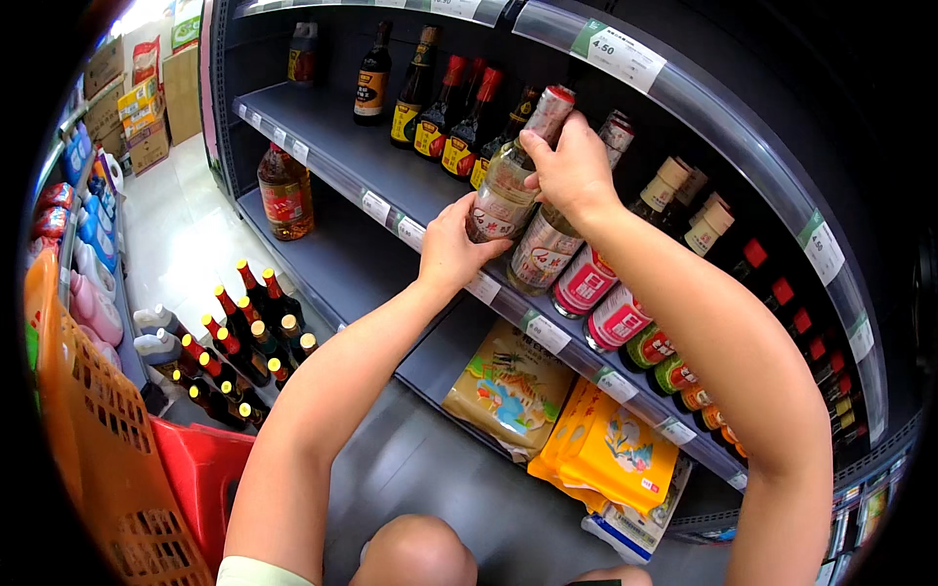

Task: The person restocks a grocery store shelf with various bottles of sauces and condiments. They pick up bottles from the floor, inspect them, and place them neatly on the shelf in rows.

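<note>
Both my hands are on a clear glass bottle with a pale label and a patterned wrap on its neck. My left hand grips its lower body, near the front edge of the middle shelf. Around the neck, just below the red-topped cap, my right hand is closed. The bottle leans, and I cannot tell whether its base touches the shelf. A matching bottle stands right beside it. Bottles with pink labels follow to the right, and dark sauce bottles stand behind to the left.
Several dark bottles with red and yellow caps stand on the floor at left. Beside them are an orange plastic basket and a red plastic object. Yellow packages lie on the bottom shelf. A price rail curves overhead.
</note>
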A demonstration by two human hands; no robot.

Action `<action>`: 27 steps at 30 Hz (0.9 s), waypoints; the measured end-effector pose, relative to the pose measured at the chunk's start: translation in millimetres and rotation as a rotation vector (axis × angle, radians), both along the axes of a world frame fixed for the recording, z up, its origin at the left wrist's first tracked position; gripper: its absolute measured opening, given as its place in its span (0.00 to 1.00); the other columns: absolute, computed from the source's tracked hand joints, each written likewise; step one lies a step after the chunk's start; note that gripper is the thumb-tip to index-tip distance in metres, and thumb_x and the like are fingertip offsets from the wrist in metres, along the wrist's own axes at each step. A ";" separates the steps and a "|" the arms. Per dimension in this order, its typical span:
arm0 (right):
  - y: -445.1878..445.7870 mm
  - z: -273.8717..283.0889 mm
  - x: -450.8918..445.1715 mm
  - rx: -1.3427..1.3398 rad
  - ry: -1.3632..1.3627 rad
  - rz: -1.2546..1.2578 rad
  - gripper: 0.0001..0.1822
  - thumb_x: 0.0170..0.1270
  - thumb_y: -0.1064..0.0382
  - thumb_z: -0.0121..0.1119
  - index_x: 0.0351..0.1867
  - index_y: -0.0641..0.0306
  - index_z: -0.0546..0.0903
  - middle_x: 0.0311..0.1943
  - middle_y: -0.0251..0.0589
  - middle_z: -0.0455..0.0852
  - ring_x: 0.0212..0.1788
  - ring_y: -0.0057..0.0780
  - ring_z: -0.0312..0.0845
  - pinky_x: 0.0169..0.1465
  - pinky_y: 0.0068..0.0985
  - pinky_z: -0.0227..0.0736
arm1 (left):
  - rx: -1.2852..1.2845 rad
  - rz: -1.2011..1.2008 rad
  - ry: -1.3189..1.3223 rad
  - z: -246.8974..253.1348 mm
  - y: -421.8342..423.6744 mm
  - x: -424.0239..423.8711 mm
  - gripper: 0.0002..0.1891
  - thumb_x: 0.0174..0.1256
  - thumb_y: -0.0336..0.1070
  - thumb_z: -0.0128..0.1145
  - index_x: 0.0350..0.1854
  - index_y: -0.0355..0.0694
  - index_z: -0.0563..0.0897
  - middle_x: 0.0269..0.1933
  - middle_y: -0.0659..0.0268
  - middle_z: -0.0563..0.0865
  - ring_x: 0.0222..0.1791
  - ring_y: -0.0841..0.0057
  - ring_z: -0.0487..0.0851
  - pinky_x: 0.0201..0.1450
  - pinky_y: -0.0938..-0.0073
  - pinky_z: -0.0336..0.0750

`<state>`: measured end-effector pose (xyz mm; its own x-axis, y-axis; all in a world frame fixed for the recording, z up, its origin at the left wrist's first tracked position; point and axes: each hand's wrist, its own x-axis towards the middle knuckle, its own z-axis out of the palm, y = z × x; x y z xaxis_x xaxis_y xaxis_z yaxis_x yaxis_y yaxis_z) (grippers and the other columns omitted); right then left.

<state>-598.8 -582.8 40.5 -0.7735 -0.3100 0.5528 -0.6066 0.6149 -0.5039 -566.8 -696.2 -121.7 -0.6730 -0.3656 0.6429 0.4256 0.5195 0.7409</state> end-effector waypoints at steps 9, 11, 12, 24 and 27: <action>-2.5 -0.3 -6.7 0.021 -0.084 0.026 0.23 0.71 0.64 0.59 0.61 0.75 0.69 0.54 0.53 0.84 0.32 0.32 0.89 0.29 0.27 0.84 | -0.026 -0.109 -0.091 1.2 -8.4 -1.4 0.32 0.46 0.36 0.80 0.56 0.37 0.82 0.43 0.60 0.91 0.42 0.73 0.89 0.48 0.72 0.81; 2.6 2.7 -2.4 -0.004 -0.141 0.078 0.25 0.71 0.64 0.59 0.64 0.75 0.68 0.60 0.53 0.81 0.35 0.31 0.89 0.31 0.26 0.84 | -0.034 -0.095 -0.093 0.9 -8.6 -1.9 0.32 0.46 0.37 0.80 0.57 0.37 0.82 0.43 0.59 0.91 0.41 0.73 0.89 0.48 0.72 0.81; 7.6 2.5 2.8 -0.015 -0.171 0.096 0.26 0.71 0.65 0.59 0.66 0.75 0.67 0.63 0.54 0.79 0.36 0.30 0.89 0.32 0.26 0.84 | -0.040 -0.096 -0.086 3.1 -5.8 -0.7 0.32 0.46 0.37 0.80 0.57 0.37 0.82 0.42 0.59 0.91 0.41 0.72 0.89 0.48 0.72 0.81; 127.4 -38.3 96.5 -0.481 -0.151 0.193 0.26 0.69 0.74 0.60 0.67 0.64 0.67 0.43 0.37 0.83 0.36 0.14 0.80 0.38 0.14 0.75 | -0.195 0.061 0.352 -25.6 52.0 49.6 0.43 0.48 0.34 0.77 0.67 0.33 0.67 0.62 0.51 0.74 0.65 0.52 0.71 0.71 0.59 0.63; 154.0 -43.5 111.9 -0.461 -0.244 0.172 0.25 0.70 0.74 0.59 0.67 0.66 0.67 0.55 0.37 0.77 0.38 0.13 0.77 0.41 0.14 0.76 | -0.206 -0.157 0.347 -19.6 78.3 65.5 0.37 0.50 0.33 0.75 0.64 0.34 0.71 0.59 0.51 0.77 0.61 0.54 0.75 0.68 0.58 0.67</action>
